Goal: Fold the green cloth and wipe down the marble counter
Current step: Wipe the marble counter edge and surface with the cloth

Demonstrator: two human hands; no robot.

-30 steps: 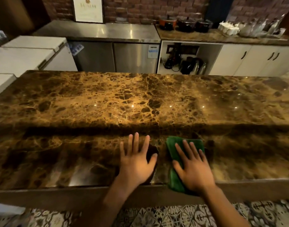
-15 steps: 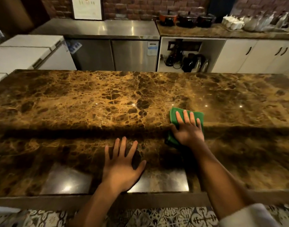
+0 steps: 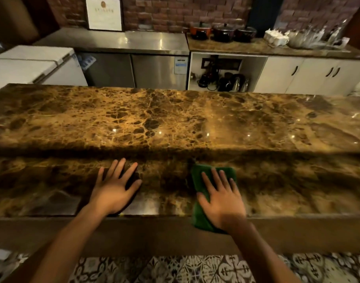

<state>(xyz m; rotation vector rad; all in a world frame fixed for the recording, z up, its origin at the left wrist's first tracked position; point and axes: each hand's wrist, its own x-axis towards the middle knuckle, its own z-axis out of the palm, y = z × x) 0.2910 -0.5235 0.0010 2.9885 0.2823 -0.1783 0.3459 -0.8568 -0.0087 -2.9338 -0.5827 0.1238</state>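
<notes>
Pressing green cloth (image 3: 201,219), flat right hand (image 3: 224,203)

Green cloth (image 3: 199,213); brown marble counter (image 3: 175,123), gold-veined, dark-blotched; floor tiles (image 3: 195,268) patterned dark on white; red-brown brick wall (image 3: 175,11); white cabinets (image 3: 297,76).

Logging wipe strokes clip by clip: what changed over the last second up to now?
The right hand pushed the green cloth away across the marble counter, then drew it back to the near edge, where its near end now overhangs. Nothing was picked up or released. The left hand stayed flat on the counter, fingers spread.
</notes>
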